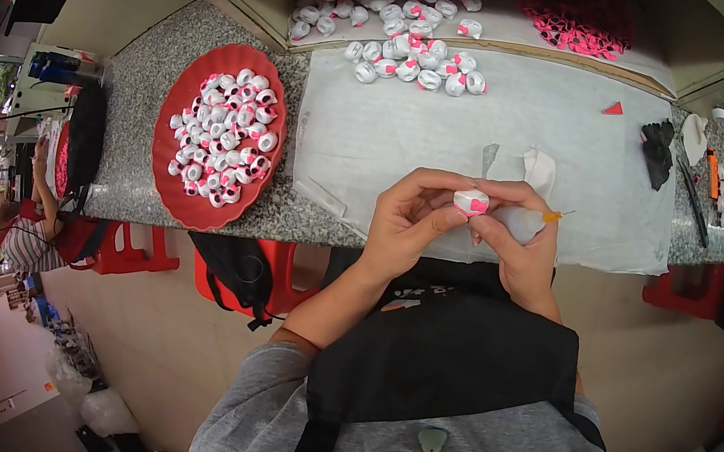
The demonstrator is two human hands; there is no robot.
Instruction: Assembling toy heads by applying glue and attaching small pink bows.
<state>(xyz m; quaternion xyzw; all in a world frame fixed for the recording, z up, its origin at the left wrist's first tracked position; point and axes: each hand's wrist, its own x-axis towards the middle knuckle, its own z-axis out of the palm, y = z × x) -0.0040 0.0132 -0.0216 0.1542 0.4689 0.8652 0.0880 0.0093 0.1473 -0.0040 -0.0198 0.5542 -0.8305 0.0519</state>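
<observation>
Between the fingertips of both hands, over the near edge of the work surface, is a small rounded white piece with a pink bow. My left hand pinches it from the left. My right hand steadies it from the right, thumb against its lower side. Tucked in the right palm is a translucent squeeze bottle whose orange tip ends in a thin needle pointing right. Just beyond the hands, a crumpled white tissue and a small grey scrap lie on white paper.
To the left stands a red scalloped plate heaped with similar white pieces. More white pieces and a pile of pink bits lie at the back. A black cloth, tweezers and an orange cutter are at right. Another person sits far left.
</observation>
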